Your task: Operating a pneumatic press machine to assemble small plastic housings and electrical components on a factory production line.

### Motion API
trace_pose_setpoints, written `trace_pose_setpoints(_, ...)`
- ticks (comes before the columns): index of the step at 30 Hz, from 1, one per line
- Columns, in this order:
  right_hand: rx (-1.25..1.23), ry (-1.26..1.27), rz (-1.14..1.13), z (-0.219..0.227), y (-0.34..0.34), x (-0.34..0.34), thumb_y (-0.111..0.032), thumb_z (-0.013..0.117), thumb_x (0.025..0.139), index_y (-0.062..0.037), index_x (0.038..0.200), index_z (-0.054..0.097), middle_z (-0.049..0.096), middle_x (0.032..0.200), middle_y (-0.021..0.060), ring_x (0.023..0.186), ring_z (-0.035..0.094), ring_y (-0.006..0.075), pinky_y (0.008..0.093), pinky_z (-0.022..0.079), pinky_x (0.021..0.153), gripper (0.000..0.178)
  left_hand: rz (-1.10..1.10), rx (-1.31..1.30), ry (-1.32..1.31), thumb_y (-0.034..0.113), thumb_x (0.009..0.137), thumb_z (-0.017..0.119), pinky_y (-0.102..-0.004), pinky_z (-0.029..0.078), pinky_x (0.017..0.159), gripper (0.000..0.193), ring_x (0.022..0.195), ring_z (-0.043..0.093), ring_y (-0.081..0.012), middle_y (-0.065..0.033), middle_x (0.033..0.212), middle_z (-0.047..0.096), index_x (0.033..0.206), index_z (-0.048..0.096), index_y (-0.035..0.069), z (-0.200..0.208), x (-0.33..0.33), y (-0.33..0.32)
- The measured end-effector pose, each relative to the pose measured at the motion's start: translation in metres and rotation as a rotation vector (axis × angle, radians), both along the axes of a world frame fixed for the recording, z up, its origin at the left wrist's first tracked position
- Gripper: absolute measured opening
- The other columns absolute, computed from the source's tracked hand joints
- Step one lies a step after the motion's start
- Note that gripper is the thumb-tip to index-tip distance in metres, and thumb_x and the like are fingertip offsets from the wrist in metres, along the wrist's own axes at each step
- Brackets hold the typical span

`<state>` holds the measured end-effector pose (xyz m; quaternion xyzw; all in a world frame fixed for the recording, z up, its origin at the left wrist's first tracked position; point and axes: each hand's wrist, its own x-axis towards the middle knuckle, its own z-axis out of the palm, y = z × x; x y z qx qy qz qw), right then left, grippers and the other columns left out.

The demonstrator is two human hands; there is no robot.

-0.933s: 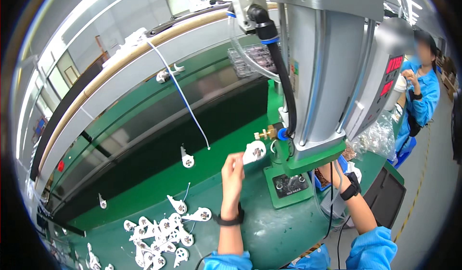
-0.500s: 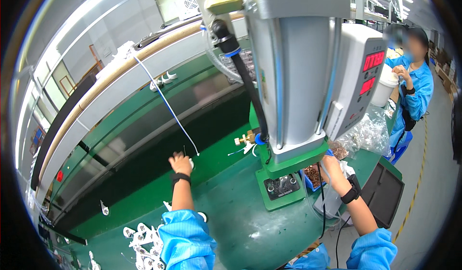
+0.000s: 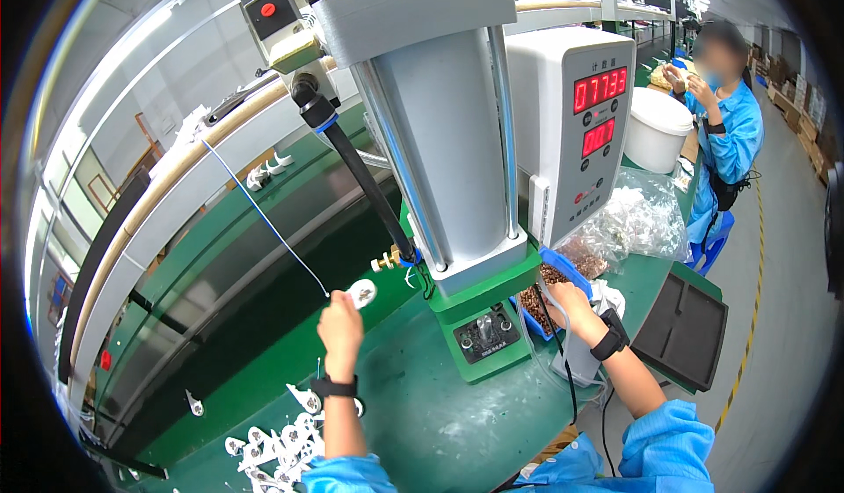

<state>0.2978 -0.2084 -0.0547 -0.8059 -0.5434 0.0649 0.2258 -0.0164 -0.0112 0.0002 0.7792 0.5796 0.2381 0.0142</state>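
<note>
My left hand (image 3: 340,330) is closed on a white plastic part (image 3: 362,293) with a round head and metal bits at its centre, above the green bench. To its right stands a press with a grey cylinder (image 3: 440,141) and a green base holding a small dark fixture (image 3: 486,333). My right hand (image 3: 571,308) reaches into a blue bin (image 3: 576,273) of small copper-coloured pieces (image 3: 534,307), fingers curled together. Its fingertips are partly hidden, so what they hold cannot be made out. A heap of white plastic parts (image 3: 281,447) lies left of my left forearm.
A white counter box (image 3: 571,133) with a red display is fixed beside the press. Clear plastic bags (image 3: 637,221), a white bucket (image 3: 658,128) and a black tray (image 3: 681,326) stand to the right. A co-worker in blue (image 3: 730,133) is beyond. Hoses and cables hang near my right hand.
The view has shifted, with the press now further left. My left hand has closed and holds the white part up in sight. My right hand remains at the blue bin.
</note>
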Motion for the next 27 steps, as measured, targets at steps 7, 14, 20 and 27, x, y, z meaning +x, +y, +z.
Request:
trace_pose_setpoints(7,0.160,-0.029,0.038,0.008,-0.005,-0.004,-0.016,0.063,0.072,-0.0051,0.077,0.066,0.062,0.074,0.0163,0.073,0.061,0.0321,0.0407,0.047,0.064,0.012,-0.558,-0.337,-0.445,0.022,0.088,0.053,-0.0402,0.045,0.057,0.036,0.065,0.061,-0.0349,-0.0204,0.075,0.062,0.112,0.041,-0.001,0.038,0.049,-0.116)
trace_pose_setpoints(14,0.212,0.140,0.062,0.017,-0.007,-0.008,-0.013,0.062,0.072,-0.0004,0.076,0.062,0.060,0.072,0.0170,0.068,0.059,0.0328,0.0404,0.045,0.061,0.013,-0.622,-0.324,-0.331,0.025,0.085,0.058,-0.0410,0.043,0.055,0.046,0.066,0.058,-0.0380,-0.0188,0.073,0.061,0.117,0.037,0.000,0.024,0.071,-0.133)
trace_pose_setpoints(20,0.378,0.180,0.136,0.010,-0.001,-0.005,-0.010,0.063,0.066,0.0016,0.072,0.058,0.057,0.065,0.0158,0.057,0.057,0.0305,0.0371,0.044,0.052,0.014,-0.604,-0.239,-0.255,0.032,0.083,0.059,-0.0425,0.043,0.054,0.045,0.063,0.057,-0.0383,-0.0176,0.069,0.060,0.113,0.046,0.002,0.023,0.074,-0.126)
trace_pose_setpoints(27,0.415,0.280,0.098,0.023,-0.025,-0.016,-0.012,0.064,0.068,0.0020,0.074,0.061,0.057,0.060,0.0123,0.048,0.052,0.0179,0.0298,0.040,0.047,0.016,-0.586,-0.346,-0.086,0.039,0.079,0.062,-0.0423,0.045,0.060,0.043,0.072,0.059,-0.0381,-0.0187,0.075,0.061,0.097,0.056,0.000,0.033,0.076,-0.118)
